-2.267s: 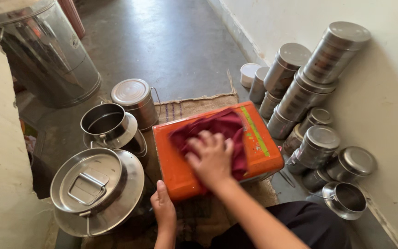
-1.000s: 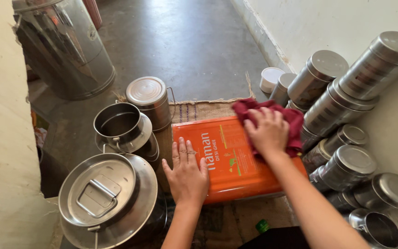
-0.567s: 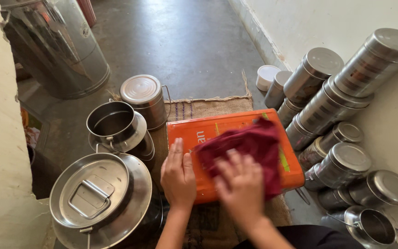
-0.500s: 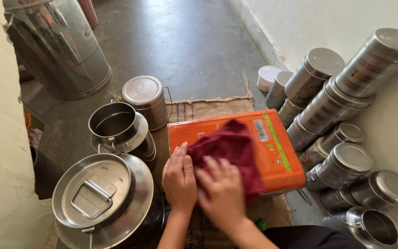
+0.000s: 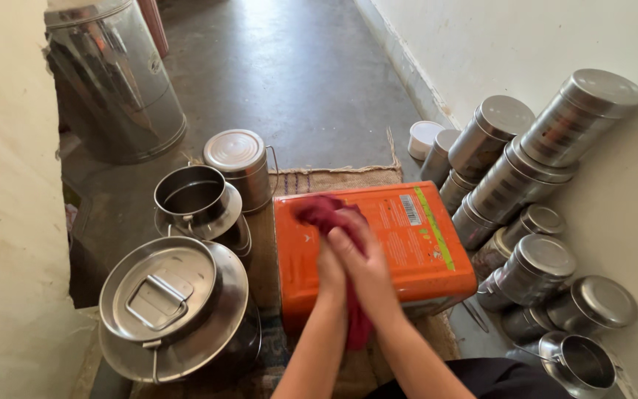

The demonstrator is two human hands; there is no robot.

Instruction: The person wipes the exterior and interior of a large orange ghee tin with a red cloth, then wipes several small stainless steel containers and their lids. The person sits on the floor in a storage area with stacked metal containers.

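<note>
While pressed together over the tin's near half, both hands clutching a dark red cloth (image 5: pixel 334 222). Left hand (image 5: pixel 331 267) tucked beside and partly under the right hand (image 5: pixel 367 270), fingers curled on the cloth; whether the left actually pinches it or only presses, cannot tell. Right grip closed around the cloth, one end bunched above the knuckles on the tin's top, the other end hanging down between the forearms. Beneath them, an orange rectangular tin (image 5: pixel 407 244), lying flat on a burlap mat (image 5: pixel 334 179) on the floor, label side up.

Just left of the tin, nearest: a big steel pot (image 5: pixel 179 310) with a flat handled lid. Behind that, an open steel can (image 5: pixel 190 199) with a wide collar, touching a lidded steel canister (image 5: pixel 241 166) at the mat's far left corner.

To the right of the tin, a heap of lidded steel containers (image 5: pixel 533 199) stacked on their sides against the wall, the lowest close to the tin's right edge; one open cup (image 5: pixel 581 362) at the near right.

Farther off: a small white lid-topped jar (image 5: pixel 424 139) by the wall, then bare grey floor (image 5: pixel 297 74). Far left, a large steel drum (image 5: pixel 112 81) standing upright.
</note>
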